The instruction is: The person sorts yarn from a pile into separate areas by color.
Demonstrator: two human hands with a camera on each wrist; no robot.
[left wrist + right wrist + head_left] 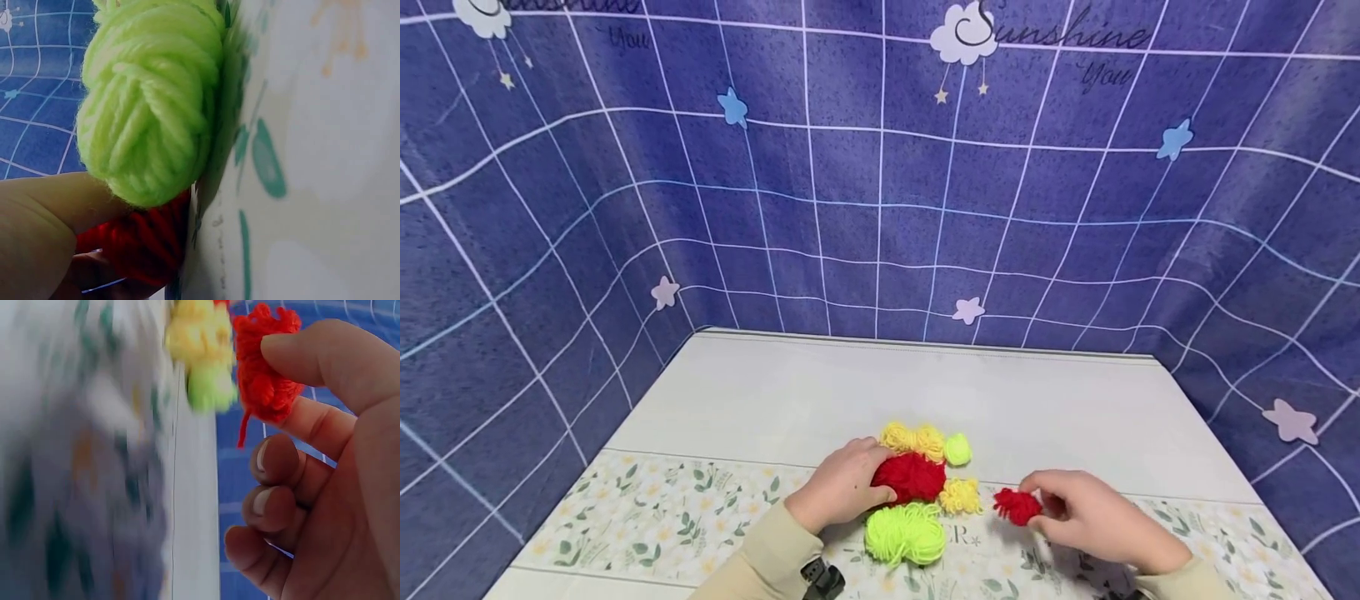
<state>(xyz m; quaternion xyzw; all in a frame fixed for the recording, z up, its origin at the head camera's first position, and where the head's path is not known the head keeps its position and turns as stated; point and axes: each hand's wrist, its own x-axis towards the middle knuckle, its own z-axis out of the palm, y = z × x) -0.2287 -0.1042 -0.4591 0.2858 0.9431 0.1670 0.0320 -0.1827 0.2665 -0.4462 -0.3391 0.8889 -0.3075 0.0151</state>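
Note:
My left hand [847,486] grips the left end of a large red yarn skein [912,477], thumb on the near side and fingers on the far side. Between thumb and forefinger, my right hand [1086,514] pinches a small red yarn bundle [265,365]; a loose strand hangs from it in the right wrist view. A lime-green skein [906,534] lies on the near side of the large red one, close to my left thumb. Beyond the red skein is a large yellow skein [913,440]. A small yellow bundle [961,496] sits between the two red pieces.
A small lime-green bundle [957,449] lies right of the large yellow skein. The white table [760,383] carries a flower-patterned cloth strip [685,508] along its near part. A blue gridded curtain [850,167] rises behind the table and at both sides.

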